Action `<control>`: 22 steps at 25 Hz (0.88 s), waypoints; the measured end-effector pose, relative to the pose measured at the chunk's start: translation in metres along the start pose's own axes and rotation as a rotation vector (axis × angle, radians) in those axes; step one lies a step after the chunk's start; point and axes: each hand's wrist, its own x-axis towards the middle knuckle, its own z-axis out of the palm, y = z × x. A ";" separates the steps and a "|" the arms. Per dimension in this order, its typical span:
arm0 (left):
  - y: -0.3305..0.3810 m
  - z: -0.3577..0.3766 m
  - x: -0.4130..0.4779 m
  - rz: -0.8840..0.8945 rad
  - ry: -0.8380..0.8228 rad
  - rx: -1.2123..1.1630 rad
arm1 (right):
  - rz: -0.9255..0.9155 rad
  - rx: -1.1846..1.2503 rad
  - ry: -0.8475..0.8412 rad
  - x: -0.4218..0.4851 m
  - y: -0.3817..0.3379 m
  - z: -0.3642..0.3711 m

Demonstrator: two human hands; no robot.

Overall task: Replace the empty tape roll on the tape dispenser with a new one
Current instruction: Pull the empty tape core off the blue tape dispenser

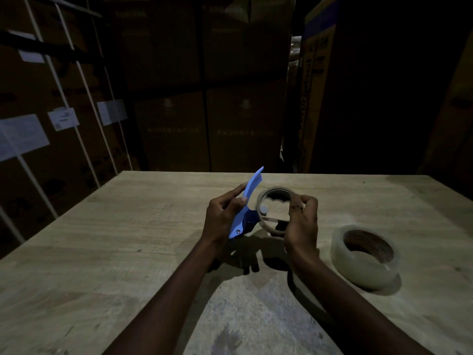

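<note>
Left hand (222,216) gripping blue plastic tape dispenser (249,201), right hand (302,221) pinching its spent cardboard ring (275,192); best eased off squarely

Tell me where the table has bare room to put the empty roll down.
The table is bare across its whole left side, left of the left hand, and along the far edge behind the dispenser. It is crowded on the right, where the new tape roll lies beside the right hand.

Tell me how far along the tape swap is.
Early. Left hand holds the blue plastic tape dispenser; right hand grips the empty cardboard core, apparently working it off. The full clear tape roll lies untouched on the wooden table, not yet fitted.
</note>
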 end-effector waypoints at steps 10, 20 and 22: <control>0.000 -0.006 0.002 0.011 0.069 0.045 | -0.108 -0.099 -0.223 0.013 0.004 -0.004; 0.000 -0.014 0.003 0.062 0.067 0.200 | -0.646 -0.838 -0.285 0.015 0.005 -0.010; 0.000 -0.017 0.005 0.039 0.079 0.199 | -0.703 -0.779 -0.276 0.014 0.001 -0.011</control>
